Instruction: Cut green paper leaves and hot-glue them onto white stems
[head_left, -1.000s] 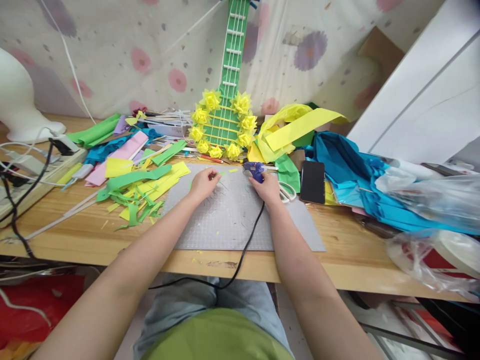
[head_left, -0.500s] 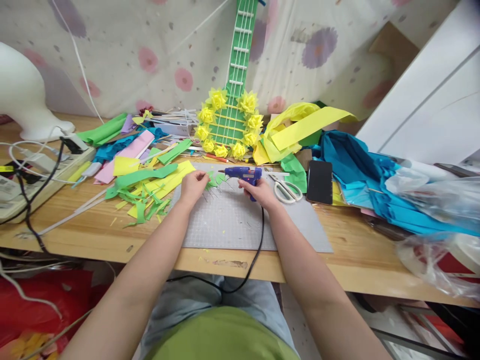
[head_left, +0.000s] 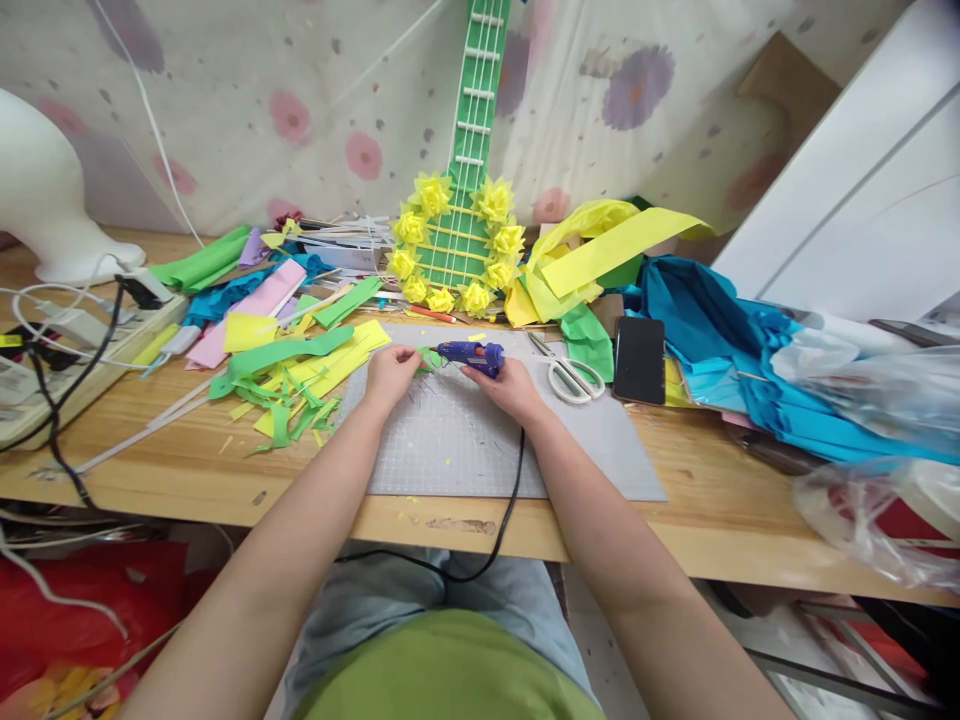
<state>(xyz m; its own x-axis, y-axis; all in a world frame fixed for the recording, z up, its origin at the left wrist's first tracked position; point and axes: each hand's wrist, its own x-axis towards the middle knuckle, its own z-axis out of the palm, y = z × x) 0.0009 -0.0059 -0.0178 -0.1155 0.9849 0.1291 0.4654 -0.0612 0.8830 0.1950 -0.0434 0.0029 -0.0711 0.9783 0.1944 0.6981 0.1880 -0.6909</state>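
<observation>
Your right hand (head_left: 511, 386) has its grip wrapped around the blue glue gun (head_left: 459, 351), which points at the small green paper (head_left: 430, 357) pinched in your left hand's (head_left: 393, 378) grip. Both are above the grey mat (head_left: 465, 455) on the worktop (head_left: 697, 470); the white-handled scissors (head_left: 574, 381) lie near your right hand.

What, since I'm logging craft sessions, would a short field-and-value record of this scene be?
Left hand: fingertips pinched at a small green piece
Right hand: holding a blue glue gun, pointing toward the small green piece
Work surface: grey gridded mat on a wooden table
Right side: white-handled scissors, dark phone
Left side: green and yellow strips
Behind: green guitar-shaped model edged with yellow flowers
</observation>
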